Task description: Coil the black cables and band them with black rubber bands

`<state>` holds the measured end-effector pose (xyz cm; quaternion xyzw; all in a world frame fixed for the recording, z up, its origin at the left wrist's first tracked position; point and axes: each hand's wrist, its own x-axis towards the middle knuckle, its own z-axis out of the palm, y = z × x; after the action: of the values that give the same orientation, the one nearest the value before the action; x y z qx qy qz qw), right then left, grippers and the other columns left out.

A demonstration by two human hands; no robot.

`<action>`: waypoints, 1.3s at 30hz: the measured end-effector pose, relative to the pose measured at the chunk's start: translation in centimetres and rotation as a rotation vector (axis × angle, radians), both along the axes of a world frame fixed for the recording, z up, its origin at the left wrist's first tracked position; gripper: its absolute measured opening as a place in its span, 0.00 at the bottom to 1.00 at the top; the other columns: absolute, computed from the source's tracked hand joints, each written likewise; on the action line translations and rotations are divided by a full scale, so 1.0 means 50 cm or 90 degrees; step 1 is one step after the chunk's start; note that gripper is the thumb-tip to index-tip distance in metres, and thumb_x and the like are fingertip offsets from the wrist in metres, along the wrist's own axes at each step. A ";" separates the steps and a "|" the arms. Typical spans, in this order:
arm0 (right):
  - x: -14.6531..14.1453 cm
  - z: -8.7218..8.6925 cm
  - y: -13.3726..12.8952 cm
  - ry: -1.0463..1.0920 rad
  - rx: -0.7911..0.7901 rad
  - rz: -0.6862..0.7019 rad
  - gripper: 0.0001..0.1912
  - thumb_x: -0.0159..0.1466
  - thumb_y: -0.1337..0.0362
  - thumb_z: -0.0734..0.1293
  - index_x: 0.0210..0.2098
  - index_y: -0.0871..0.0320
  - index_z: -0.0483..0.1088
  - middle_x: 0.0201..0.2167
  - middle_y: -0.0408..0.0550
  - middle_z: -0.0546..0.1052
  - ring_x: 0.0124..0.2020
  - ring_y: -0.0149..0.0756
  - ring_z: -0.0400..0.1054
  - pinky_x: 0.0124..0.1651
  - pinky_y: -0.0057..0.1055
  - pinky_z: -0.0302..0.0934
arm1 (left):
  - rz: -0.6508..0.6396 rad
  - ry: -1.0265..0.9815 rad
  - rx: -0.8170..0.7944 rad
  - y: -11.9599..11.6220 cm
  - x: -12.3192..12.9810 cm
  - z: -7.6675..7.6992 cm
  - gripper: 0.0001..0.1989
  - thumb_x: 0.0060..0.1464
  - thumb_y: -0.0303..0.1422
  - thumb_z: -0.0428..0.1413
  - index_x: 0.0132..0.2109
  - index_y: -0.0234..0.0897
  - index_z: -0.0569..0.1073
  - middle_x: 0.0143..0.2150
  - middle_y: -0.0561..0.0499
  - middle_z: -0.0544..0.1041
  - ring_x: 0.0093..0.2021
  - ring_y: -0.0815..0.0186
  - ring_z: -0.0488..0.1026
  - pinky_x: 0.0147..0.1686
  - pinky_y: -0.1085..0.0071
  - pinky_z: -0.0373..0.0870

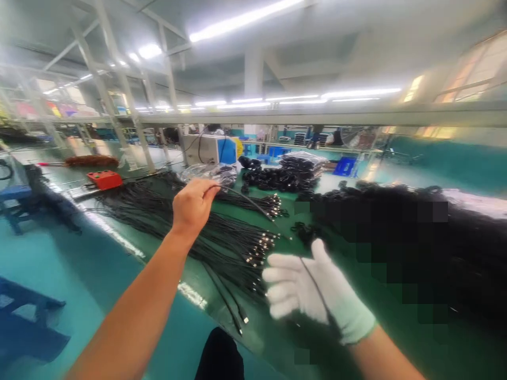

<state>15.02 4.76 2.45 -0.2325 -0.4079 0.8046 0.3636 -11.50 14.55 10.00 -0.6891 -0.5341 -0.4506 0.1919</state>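
My bare left hand (193, 208) is closed in a pinch on a black cable (247, 199), raised above the green-topped bench. That cable slants down and right from my fingertips. My right hand (304, 287), in a white knitted glove, is open with its palm showing and thumb apart. A dark strand of cable (315, 285) runs across that palm; whether it is the same cable cannot be made out. Beneath and between both hands lie bundles of black cables (222, 240), their shiny metal plugs (259, 248) pointing right. Two loose cable ends (240, 320) reach toward the bench's near edge.
A large heap of black coiled cables (396, 227) fills the right, partly pixelated. Behind stand more coils (273, 174), plastic bags (209, 172) and a white-and-blue box (214, 149). A red box (105, 179) sits left. Blue stools (29, 311) stand beside the bench.
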 end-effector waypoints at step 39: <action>0.209 -0.031 -0.012 0.222 0.054 -0.274 0.09 0.62 0.57 0.62 0.40 0.54 0.65 0.28 0.39 0.72 0.35 0.34 0.71 0.55 0.54 0.56 | -0.360 0.263 -0.483 -0.114 0.284 -0.252 0.15 0.61 0.33 0.41 0.35 0.42 0.72 0.32 0.51 0.75 0.33 0.64 0.72 0.33 0.71 0.66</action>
<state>25.46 4.18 0.88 -0.1563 -0.3140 0.7188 0.6002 2.71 8.84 -2.59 -0.9023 -0.4036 -0.1140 -0.0996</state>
